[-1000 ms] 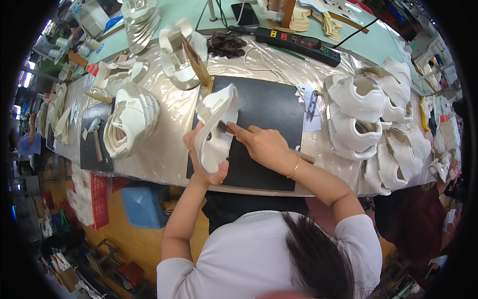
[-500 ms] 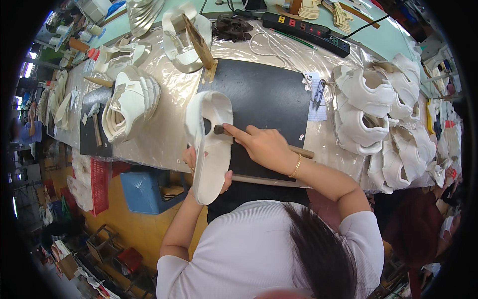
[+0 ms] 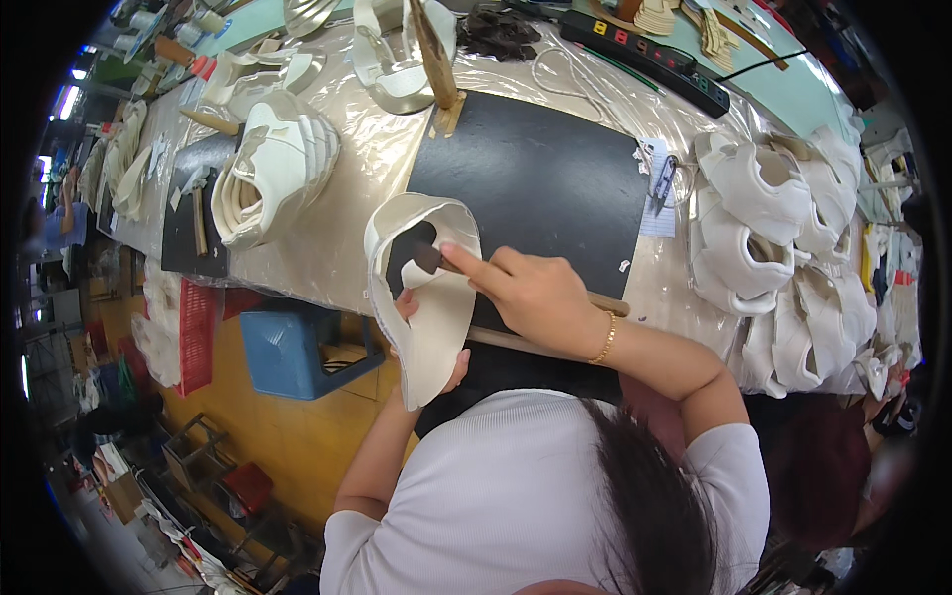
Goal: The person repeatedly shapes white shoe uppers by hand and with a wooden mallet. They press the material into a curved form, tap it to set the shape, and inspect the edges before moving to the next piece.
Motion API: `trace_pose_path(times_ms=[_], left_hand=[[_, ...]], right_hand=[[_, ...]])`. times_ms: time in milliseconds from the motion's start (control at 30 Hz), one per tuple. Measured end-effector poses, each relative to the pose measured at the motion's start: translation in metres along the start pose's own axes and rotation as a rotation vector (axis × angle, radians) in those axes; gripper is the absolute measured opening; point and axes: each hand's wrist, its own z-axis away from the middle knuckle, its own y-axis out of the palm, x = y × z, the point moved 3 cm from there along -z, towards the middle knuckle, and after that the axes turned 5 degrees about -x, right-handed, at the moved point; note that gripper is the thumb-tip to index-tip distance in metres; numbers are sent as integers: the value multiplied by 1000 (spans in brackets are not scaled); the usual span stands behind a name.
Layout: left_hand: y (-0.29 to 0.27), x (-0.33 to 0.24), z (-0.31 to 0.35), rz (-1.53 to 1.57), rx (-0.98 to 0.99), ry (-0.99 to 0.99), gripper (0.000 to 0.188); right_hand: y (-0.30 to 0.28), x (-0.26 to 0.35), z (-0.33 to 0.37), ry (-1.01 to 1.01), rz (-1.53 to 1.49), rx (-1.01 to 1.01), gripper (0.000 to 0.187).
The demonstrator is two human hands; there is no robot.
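Note:
A white shoe upper [image 3: 441, 332] hangs over the front edge of the table, its opening tilted toward me. My left hand [image 3: 458, 371] grips it from beneath; fingertips show inside the opening and at the lower right edge. My right hand [image 3: 535, 297] is closed round the wooden handle of a hammer [image 3: 427, 259], index finger stretched toward the dark head. That head lies at the opening of the upper; whether it touches the material, I cannot tell. Behind them is a black board [image 3: 535, 169], with an upright wooden post [image 3: 433, 50] at its far left corner.
Nested white uppers [image 3: 273, 174] stand to the left, near a second hammer [image 3: 199, 220] on another dark board. More uppers [image 3: 749, 263] are stacked at the right. Thread snips [image 3: 664, 185] rest on paper. A black power strip [image 3: 645, 61] lies at the back; a blue stool [image 3: 288, 352] stands below.
The upper has turned so that its opening and inside face me more. The hammer head has moved into the opening's area. My view has shifted slightly.

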Motion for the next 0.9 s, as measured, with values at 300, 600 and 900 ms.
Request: trace_pose_path(times_ms=[300, 600, 900], left_hand=[[2, -2, 17, -233, 109, -95, 94], [-16, -27, -56, -163, -45, 200, 91], [28, -40, -163, 260, 61, 173, 95]], right_hand=[[30, 19, -8, -43, 65, 222, 65], [-9, 1, 4, 74, 97, -10, 51], [-16, -35, 19, 171, 178, -88, 51]])
